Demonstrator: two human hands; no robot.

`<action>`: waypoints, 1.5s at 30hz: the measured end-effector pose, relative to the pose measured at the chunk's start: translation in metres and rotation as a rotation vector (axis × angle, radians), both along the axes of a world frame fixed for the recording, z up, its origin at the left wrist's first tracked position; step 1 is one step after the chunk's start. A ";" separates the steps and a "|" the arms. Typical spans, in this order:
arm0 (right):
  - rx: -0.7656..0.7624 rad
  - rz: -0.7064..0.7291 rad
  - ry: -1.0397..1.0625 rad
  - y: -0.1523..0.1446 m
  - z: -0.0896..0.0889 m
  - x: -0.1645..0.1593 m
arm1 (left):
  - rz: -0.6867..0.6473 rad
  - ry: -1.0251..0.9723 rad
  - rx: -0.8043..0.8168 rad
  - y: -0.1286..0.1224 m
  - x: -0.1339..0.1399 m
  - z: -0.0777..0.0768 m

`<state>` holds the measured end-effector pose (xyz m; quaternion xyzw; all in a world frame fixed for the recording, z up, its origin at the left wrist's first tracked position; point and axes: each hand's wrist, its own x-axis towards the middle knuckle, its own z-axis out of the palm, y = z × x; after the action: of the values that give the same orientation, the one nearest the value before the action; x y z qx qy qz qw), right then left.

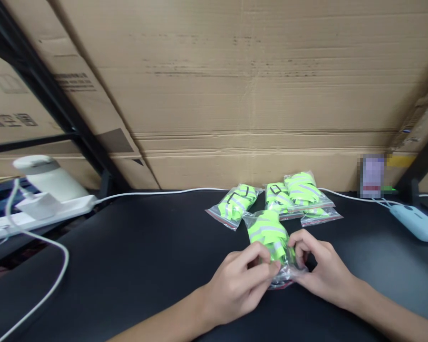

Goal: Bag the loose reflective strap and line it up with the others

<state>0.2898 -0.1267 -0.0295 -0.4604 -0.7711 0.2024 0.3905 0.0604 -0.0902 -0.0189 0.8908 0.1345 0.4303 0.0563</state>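
Observation:
A clear zip bag (269, 232) holding a folded neon-green reflective strap lies on the black table in front of me. My left hand (240, 280) pinches the bag's near left side, its fingers curled against the plastic. On the other side, my right hand (317, 266) grips the crumpled right edge between thumb and fingers. The red-lined seal end of the bag points toward me, partly hidden by my hands. Just beyond lie several similar bags: one bag (237, 204) to the left, and a stacked group (301, 192) to the right.
A black table (146, 247) spreads beneath everything, with cardboard (235, 95) standing behind it. At left are a white power strip (74, 206), a pale bottle (57, 178) and a looping cable (66, 256). A light-blue device (417, 222) lies at right. A white cord (157, 192) runs along the back.

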 end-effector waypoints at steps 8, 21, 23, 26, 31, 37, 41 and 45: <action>0.186 0.126 -0.043 0.000 -0.015 0.000 | -0.031 0.005 0.244 -0.002 0.001 0.011; 0.045 0.246 -0.265 0.015 0.012 0.029 | 0.149 -0.005 -0.010 0.043 -0.018 0.008; 0.011 0.228 -0.275 0.020 0.012 0.039 | 0.105 0.103 -0.031 0.043 -0.016 0.007; -0.037 0.147 -0.283 0.027 0.011 0.054 | -0.010 0.268 -0.032 0.039 -0.012 0.005; -0.093 0.090 -0.274 0.030 0.011 0.063 | -0.053 0.432 -0.007 0.035 -0.009 0.005; -0.053 0.176 -0.289 0.019 0.010 0.048 | -0.034 0.312 -0.027 0.031 -0.003 0.005; -0.003 0.183 -0.272 0.016 0.005 0.034 | -0.004 0.150 -0.019 0.030 0.005 0.000; -0.029 0.133 -0.354 0.024 0.001 0.019 | 0.041 0.077 0.093 0.041 0.014 -0.008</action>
<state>0.3092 -0.1024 -0.0281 -0.4424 -0.8535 0.1546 0.2279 0.0745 -0.0492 -0.0271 0.9054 0.1347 0.4025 0.0005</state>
